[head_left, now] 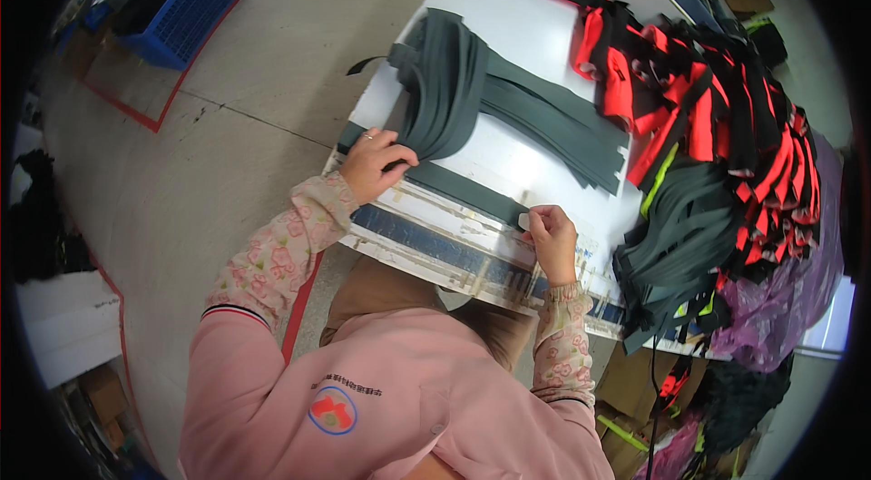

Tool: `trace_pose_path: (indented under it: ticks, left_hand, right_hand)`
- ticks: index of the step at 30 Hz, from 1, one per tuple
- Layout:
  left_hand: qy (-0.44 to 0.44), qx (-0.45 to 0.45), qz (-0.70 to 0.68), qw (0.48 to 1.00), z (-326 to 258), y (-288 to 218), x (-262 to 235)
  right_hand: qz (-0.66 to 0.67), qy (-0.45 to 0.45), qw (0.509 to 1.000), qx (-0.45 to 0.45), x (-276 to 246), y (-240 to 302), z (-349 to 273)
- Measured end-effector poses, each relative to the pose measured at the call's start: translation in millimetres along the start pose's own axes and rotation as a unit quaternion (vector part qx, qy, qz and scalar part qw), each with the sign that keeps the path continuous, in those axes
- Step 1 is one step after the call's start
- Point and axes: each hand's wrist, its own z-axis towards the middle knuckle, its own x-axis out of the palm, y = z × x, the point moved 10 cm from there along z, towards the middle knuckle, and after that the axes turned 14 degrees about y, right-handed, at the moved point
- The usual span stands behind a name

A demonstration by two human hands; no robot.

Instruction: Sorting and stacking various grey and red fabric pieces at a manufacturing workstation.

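A single dark grey-green fabric strip (467,192) lies lengthwise along the near side of the white table. At its left part, my left hand (370,167) rests with bent fingers and thumb closed on the strip, just beside a folded bundle of similar strips (445,85). My right hand (552,235) pinches the strip's right end between thumb and fingers. A small white piece (523,220) shows at those fingertips; whether it is attached to the strip I cannot tell. The bundle's straight ends (562,131) stretch away to the right.
Red-and-black pieces (676,94) are heaped along the table's right side. Another grey-green bundle (680,235) hangs over the near right edge, by a purple plastic bag (780,298). Blue and white bands with tape (426,240) run along the table's front. A blue crate (195,13) stands far left.
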Motion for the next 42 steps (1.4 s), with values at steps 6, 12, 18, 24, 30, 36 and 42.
trace_pose_path:
  ticks: [6, 12, 18, 24, 30, 36, 42]
  left_hand:
    - [0.052, -0.009, -0.004, 0.999, -0.4, 0.1, 2.8]
    - [0.068, -0.018, -0.009, 0.997, -0.6, 0.6, 8.6]
    - [0.056, -0.009, 0.010, 0.998, 1.0, -2.2, 7.5]
    - [0.055, 0.004, 0.044, 0.998, 8.0, -11.0, 4.2]
    - [0.137, 0.038, 0.115, 0.983, 50.4, -37.2, -7.1]
    - [0.333, -0.078, 0.049, 0.938, 154.4, -127.7, -106.8]
    - [0.406, -0.178, -0.060, 0.894, 254.5, -236.0, -144.9]
  right_hand:
    - [-0.042, -0.011, 0.998, -0.052, 0.7, -0.3, -15.0]
    - [-0.101, -0.030, 0.993, -0.055, 0.6, 1.1, -15.1]
    - [-0.191, -0.036, 0.977, -0.084, 1.4, 4.1, -12.5]
    - [0.051, -0.005, 0.999, 0.005, -28.1, -7.9, -30.3]
    - [0.092, -0.050, 0.994, -0.022, -66.2, -34.5, -61.8]
    - [0.114, -0.070, 0.990, -0.052, -93.1, -48.4, -96.9]
    - [0.177, -0.048, 0.981, -0.060, -85.8, -85.9, -100.2]
